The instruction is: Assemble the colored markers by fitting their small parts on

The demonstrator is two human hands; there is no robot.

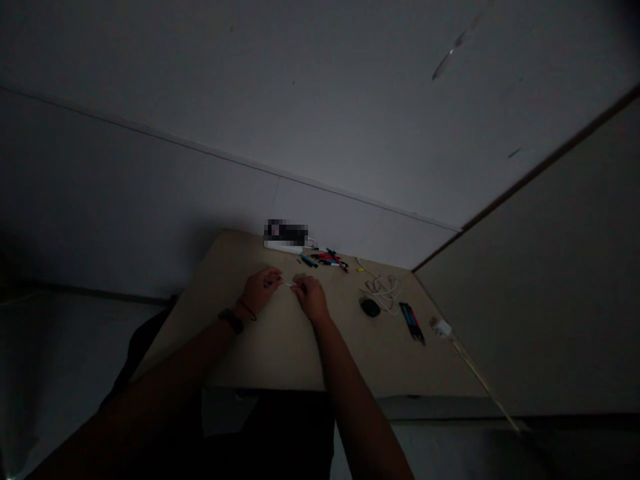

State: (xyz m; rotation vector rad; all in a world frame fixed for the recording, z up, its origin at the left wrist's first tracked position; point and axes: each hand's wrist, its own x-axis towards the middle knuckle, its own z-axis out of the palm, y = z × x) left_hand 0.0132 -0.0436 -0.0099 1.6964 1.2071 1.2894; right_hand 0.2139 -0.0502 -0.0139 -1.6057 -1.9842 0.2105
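Observation:
Over the middle of the table (265, 347), my left hand (263, 288) and my right hand (311, 297) face each other, a small gap apart. A thin white piece (287, 285), looking like a short stick or pen part, spans that gap. Both hands are closed in a pinch at its two ends. The dim light and small size hide its exact kind. A dark band and a cord circle my left wrist. Just beyond my hands lie a teal pen (309, 261) and a loose pile of red, black and blue pens (330, 259).
A blurred-out dark object (286, 232) sits on a white box (283, 247) against the wall. To the right are a tangled white cable (384, 290), a black mouse (370, 307), a row of pens (412, 323) and a white plug block (441, 327) with its cord.

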